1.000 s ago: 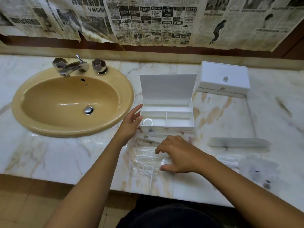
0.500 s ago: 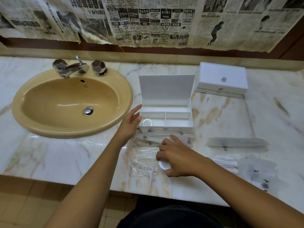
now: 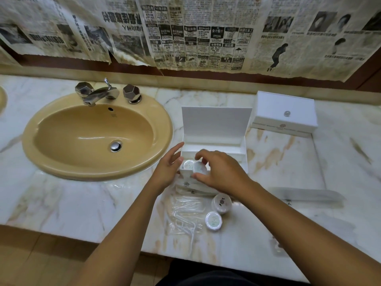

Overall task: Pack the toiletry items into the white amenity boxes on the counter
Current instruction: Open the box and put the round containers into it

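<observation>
My right hand [image 3: 221, 172] pinches a light, stiff round tub [image 3: 199, 167] by its rim; left hand [image 3: 167, 169], fingers straight, steadies the open box [image 3: 216, 124].

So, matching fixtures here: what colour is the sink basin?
A mustard tan, the sink basin shows best in the head view.

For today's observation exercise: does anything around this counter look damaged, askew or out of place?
Yes. The newspaper sheets covering the wall above the marble counter look odd: their lower edges are torn, stained and curling. On the counter itself nothing is spilled; the open amenity box sits square and the closed box is intact.
</observation>
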{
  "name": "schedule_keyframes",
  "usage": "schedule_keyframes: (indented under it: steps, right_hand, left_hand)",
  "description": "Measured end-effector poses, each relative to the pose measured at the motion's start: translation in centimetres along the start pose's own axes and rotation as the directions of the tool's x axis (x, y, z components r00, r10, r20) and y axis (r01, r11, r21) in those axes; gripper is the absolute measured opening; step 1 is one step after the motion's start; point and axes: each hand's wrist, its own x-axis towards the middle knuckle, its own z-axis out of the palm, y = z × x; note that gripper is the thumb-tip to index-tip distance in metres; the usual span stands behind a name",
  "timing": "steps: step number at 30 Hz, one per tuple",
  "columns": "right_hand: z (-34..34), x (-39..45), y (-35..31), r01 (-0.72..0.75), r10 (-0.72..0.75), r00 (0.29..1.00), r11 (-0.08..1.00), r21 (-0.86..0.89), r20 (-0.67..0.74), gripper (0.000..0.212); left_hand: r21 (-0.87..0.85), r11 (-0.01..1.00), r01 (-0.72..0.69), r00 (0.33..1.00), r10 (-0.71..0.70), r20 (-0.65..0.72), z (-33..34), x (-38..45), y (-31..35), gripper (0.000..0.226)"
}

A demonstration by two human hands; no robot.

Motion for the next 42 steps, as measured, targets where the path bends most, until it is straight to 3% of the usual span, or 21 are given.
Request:
schedule_keyframes:
  steps: [4,18,24,32,42]
  right_hand:
    - [0.5,2.9,-0.2,-0.087,0.08,0.994,0.992,-0.088,-0.078,0.035]
    - [4.1,6.9,-0.7,-0.154,0.169,0.984,0.961,-0.232,0.049,0.035]
    - [4.1,6.8,0.0,-0.164,0.178,0.981,0.976,-0.144,0.083,0.037]
    - [3.8,6.4,0.5,-0.214,0.205,0.971,0.975,0.063,0.12,0.019]
    - [0.7,-0.1,0.9,0.012,-0.014,1.0,0.989,0.147,0.013,0.04]
  left_hand:
    - [-0.026,1.0,0.005,1.0,-0.005,0.0,0.0,0.2,-0.2,0.043]
    - [-0.03,0.999,0.011,1.0,-0.011,0.004,-0.1,0.4,-0.5,0.042]
    - [-0.014,1.0,0.009,1.0,-0.009,0.008,-0.2,0.4,-0.4,0.043]
    - [0.005,1.0,-0.001,1.0,0.001,0.011,-0.2,0.4,-0.2,0.044]
    - [-0.013,1.0,0.008,1.0,-0.008,0.003,-0.1,0.3,-0.2,0.044]
